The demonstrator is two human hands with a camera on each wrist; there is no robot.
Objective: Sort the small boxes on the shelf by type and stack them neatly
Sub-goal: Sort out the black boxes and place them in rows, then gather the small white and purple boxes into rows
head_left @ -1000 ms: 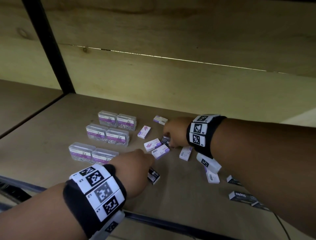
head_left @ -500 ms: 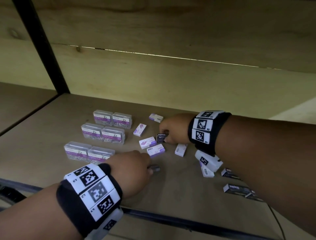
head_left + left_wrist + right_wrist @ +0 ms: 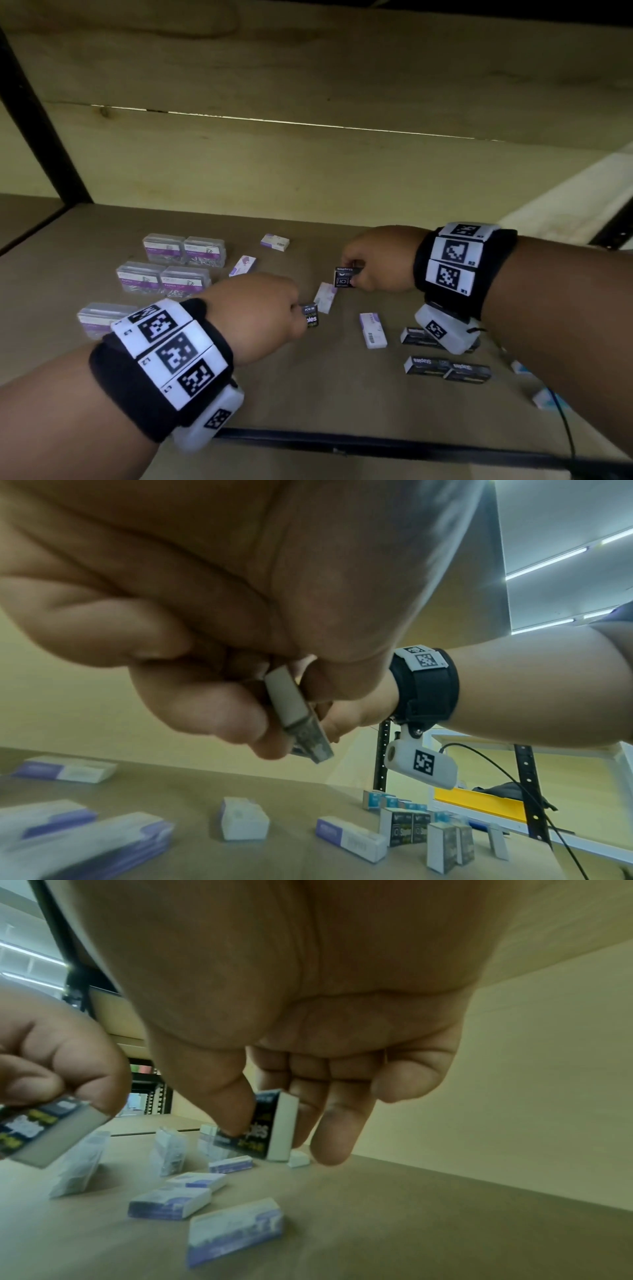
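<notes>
My left hand (image 3: 297,317) pinches a small black staples box (image 3: 311,316) just above the shelf; in the left wrist view the same black box (image 3: 297,718) sits between thumb and fingers. My right hand (image 3: 353,271) pinches a second black staples box (image 3: 345,278) farther back and to the right, and the right wrist view shows that box (image 3: 270,1129) held clear of the board. Loose purple-and-white boxes (image 3: 325,296) lie between and around the hands. More black staples boxes (image 3: 445,368) lie on the shelf under my right wrist.
Clear paper-clip cases (image 3: 185,250) stand in paired rows at the left. Other purple-and-white boxes lie at the back (image 3: 274,242) and near my right wrist (image 3: 373,330). Light blue boxes (image 3: 548,397) sit at the far right. The shelf's front rail (image 3: 342,445) runs below; a black post (image 3: 44,130) stands back left.
Both hands have taken hold of black staples boxes and lifted them off the shelf. The right hand has drifted right with its box; the left box has turned upright in the fingers.
</notes>
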